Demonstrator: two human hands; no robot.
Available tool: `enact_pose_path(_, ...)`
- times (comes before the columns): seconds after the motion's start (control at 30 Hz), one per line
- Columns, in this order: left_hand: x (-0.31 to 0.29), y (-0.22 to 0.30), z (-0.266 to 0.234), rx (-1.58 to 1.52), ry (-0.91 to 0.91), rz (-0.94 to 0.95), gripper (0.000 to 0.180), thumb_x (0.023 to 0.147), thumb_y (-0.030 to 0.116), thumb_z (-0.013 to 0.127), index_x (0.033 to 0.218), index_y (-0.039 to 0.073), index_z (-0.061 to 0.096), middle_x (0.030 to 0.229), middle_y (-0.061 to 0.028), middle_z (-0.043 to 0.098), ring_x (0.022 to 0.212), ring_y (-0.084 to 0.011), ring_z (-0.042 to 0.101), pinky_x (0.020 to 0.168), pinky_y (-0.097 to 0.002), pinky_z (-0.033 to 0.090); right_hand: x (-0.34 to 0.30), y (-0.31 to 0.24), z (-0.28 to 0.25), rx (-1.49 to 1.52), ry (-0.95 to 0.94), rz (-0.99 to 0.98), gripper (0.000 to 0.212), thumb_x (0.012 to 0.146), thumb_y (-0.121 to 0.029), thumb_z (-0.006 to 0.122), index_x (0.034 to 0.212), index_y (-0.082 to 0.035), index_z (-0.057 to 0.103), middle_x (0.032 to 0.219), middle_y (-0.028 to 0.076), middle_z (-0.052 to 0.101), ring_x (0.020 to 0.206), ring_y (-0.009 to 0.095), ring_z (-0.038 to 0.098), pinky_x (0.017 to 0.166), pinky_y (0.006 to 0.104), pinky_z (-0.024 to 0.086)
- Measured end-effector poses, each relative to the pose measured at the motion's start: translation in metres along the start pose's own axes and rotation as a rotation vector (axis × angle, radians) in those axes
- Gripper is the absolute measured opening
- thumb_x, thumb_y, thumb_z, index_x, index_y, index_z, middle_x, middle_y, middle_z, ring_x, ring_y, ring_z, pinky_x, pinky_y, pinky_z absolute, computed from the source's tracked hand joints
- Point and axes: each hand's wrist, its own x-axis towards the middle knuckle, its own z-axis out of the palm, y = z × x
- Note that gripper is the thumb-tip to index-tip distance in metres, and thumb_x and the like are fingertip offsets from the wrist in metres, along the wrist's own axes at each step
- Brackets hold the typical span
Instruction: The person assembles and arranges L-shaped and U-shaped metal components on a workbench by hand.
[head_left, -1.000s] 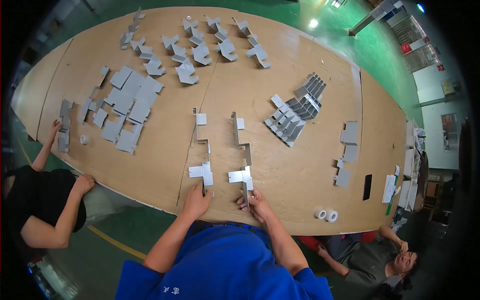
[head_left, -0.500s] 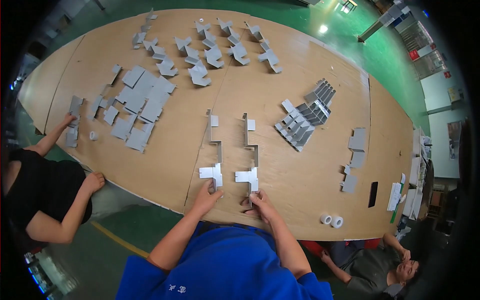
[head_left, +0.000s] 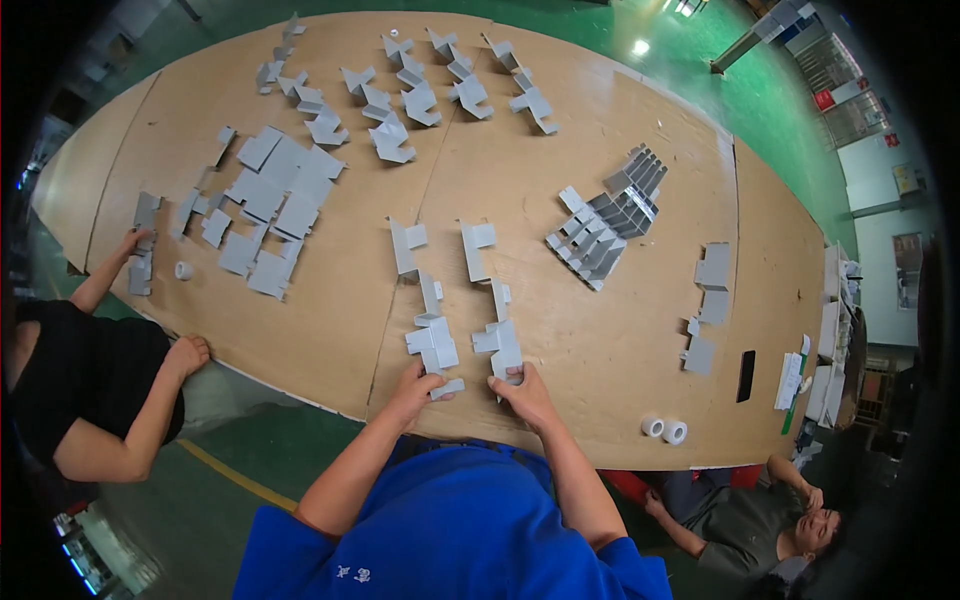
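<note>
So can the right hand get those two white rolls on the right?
Probably yes: the right hand holds a bracket it would have to let go, but nothing stands between it and the rolls.

- The left bracket point(head_left: 437, 345) and the right bracket point(head_left: 503, 345) are seen as smooth, mostly matt grey sheet metal.
- The tabletop point(head_left: 620, 350) is faced with matt, paper-like brown board.
- The blue shirt point(head_left: 450, 520) is made of soft matt cloth.
- Light is mirrored in the glossy, smooth green floor point(head_left: 590, 30).
</note>
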Motion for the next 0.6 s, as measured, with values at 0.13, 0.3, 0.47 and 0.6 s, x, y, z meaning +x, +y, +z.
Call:
enact_pose_path(0.13,-0.001,-0.003,-0.007,0.007,-0.014,-0.009,0.048,0.090,0.008,0.059,0.136,0.002,0.047,0.125,-0.0101,0.057,0.110,-0.0276,0.063,0.086,-0.0423,0.058,-0.008,-0.029,0.000,0.001,0.010,-0.024,0.077,0.078,-0.038,0.080,0.125,0.007,0.040,0.100,0.019,0.065,0.086,0.023,0.065,0.080,0.0348,0.052)
enact_pose_path(0.3,-0.003,0.005,-0.006,0.028,-0.074,-0.023,0.049,0.092,0.011,0.061,0.138,0.003,0.046,0.128,-0.0101,0.056,0.113,-0.0268,0.061,0.090,-0.0418,0.057,-0.004,-0.028,-0.001,0.111,-0.074,-0.065,0.081,0.079,-0.036,0.079,0.131,0.005,0.033,0.095,0.017,0.067,0.086,0.022,0.066,0.080,0.0342,0.053)
enact_pose_path(0.47,-0.006,0.012,-0.003,0.052,-0.106,-0.041,0.051,0.093,0.011,0.062,0.140,0.003,0.044,0.134,-0.0106,0.052,0.118,-0.0261,0.058,0.094,-0.0427,0.055,-0.002,-0.026,-0.004,0.144,-0.105,-0.052,0.070,0.081,-0.032,0.078,0.126,0.007,0.041,0.090,0.014,0.068,0.084,0.018,0.065,0.077,0.0321,0.052)
enact_pose_path(0.6,-0.006,0.014,-0.006,-0.019,-0.149,-0.064,0.053,0.094,0.009,0.060,0.143,0.003,0.041,0.137,-0.0094,0.050,0.120,-0.0261,0.057,0.096,-0.0438,0.054,0.001,-0.024,-0.004,0.184,-0.152,-0.049,0.061,0.082,-0.030,0.077,0.120,0.009,0.049,0.089,0.012,0.068,0.081,0.017,0.063,0.075,0.0303,0.052)
